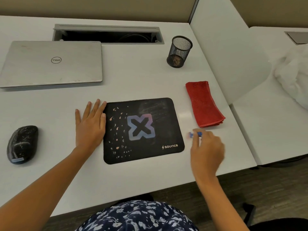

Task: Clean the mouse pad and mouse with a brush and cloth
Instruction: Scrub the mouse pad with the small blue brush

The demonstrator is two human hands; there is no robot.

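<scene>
Your floral-print clothing fills the bottom centre of the frame, just below the near edge of the white desk. Your left hand lies flat on the desk left of centre, fingers straight and slightly apart, with the thumb side touching the left edge of the black mouse pad. The pad sits in the middle of the frame, pale specks scattered over its left half and chalky smears across its upper right corner. Your right hand is at lower right, just beside the pad's right edge; it is blurred, but the fingers look curled round a small blue brush at their tips. A folded red cloth lies just above that hand, apart from the pad. The black mouse rests at far left, well apart from the pad, its shell dusted with white marks. A closed silver laptop sits at upper left, and a black mesh pen cup stands at upper right.
</scene>
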